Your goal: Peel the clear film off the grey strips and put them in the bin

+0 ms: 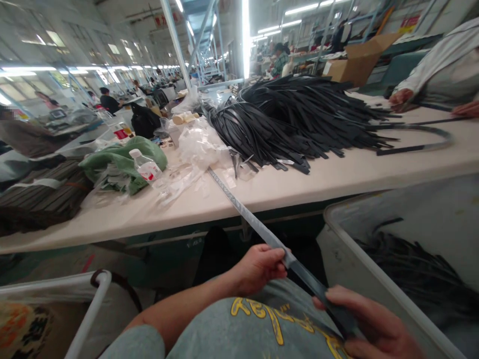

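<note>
Head view: the left hand (265,263) is pinching the strip (258,225) between thumb and fingers; the right hand (374,316) is grasping it farther along. The strip's far visible end is lying on the table (279,188), beside the plastic (202,144).

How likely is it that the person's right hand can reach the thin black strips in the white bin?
Probably yes, if the right hand first releases the long flat grey strap: the black strips lie in the nearby open-topped white bin, though its near side stands between.
</note>
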{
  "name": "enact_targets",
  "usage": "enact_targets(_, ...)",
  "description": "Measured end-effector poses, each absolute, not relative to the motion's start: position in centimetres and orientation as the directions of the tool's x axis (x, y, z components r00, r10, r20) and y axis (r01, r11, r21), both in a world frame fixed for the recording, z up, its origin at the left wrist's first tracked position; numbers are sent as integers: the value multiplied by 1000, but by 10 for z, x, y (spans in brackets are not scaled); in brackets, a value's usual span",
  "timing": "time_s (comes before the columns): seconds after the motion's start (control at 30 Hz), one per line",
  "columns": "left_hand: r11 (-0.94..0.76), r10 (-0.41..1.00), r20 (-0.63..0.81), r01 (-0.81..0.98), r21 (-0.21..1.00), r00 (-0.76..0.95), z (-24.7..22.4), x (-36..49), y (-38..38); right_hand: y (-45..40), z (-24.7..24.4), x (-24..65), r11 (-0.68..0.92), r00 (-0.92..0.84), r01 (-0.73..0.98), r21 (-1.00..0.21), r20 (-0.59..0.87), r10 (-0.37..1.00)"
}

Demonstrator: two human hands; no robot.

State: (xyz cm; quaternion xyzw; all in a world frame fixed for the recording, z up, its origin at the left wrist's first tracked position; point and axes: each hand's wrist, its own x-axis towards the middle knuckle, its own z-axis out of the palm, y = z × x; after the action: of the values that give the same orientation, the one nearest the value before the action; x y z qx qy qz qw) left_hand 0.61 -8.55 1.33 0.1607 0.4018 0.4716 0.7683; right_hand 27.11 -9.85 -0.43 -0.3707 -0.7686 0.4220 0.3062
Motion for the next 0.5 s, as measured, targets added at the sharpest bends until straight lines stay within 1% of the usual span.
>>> enact_targets(0.07, 510, 849, -461, -624, 592, 257, 23, 4, -83, -96, 14, 258, 483, -547, 260, -836, 285, 787)
enact_targets(0.17, 519, 847, -449, -630, 578, 285, 30, 3, -83, -84, 36, 223, 629, -527, 216, -747, 453, 719)
enact_targets(0.27, 528, 847, -420, -610, 591, 326, 30, 4, -89, -68, 43, 192, 740, -464, 229, -633, 597, 655)
enact_targets(0.33, 526, 850, -394, -610, 592, 350, 29, 4, -93, -62, 43, 182, 779, -440, 216, -588, 654, 616)
enact_targets(0.4, 530, 848, -379, -623, 575, 372, 27, 0, -92, -60, 43, 182, 765, -478, 130, -630, 636, 605)
enact_targets(0.47, 520, 852, -386, -661, 541, 353, 26, -8, -81, -62, 41, 194, 678, -556, 27, -735, 553, 621)
enact_targets(0.5, 489, 864, -404, -693, 529, 301, 26, -14, -72, -64, 39, 204, 616, -591, 12, -788, 491, 640)
